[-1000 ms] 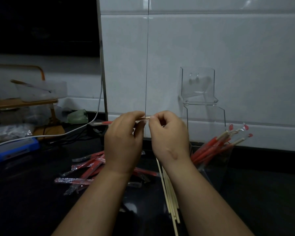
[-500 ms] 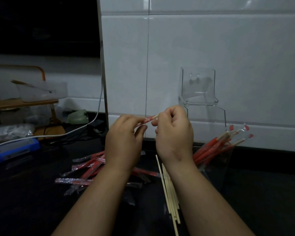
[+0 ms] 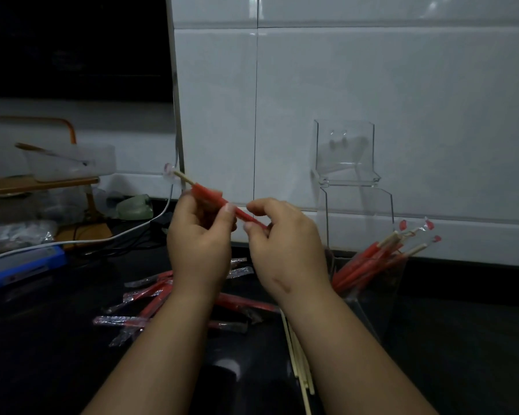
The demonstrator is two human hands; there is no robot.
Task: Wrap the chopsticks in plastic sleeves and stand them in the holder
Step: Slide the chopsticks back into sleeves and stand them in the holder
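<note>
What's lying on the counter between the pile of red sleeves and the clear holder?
Bare wooden chopsticks lie on the counter there, seen in the head view, partly behind the right forearm.

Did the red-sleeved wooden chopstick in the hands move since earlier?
Yes. The red-sleeved wooden chopstick tilted; its left end rose above the white tile wall's lower seam.

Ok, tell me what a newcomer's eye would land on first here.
The hands at centre draw the eye: the left hand and right hand both pinch a sleeved chopstick, held slanted with its bare tip poking out up-left. Next is the clear holder against the white wall at right, with wrapped chopsticks leaning in it. Red plastic sleeves lie scattered on the dark counter, with bare chopsticks beside the right forearm.
</note>
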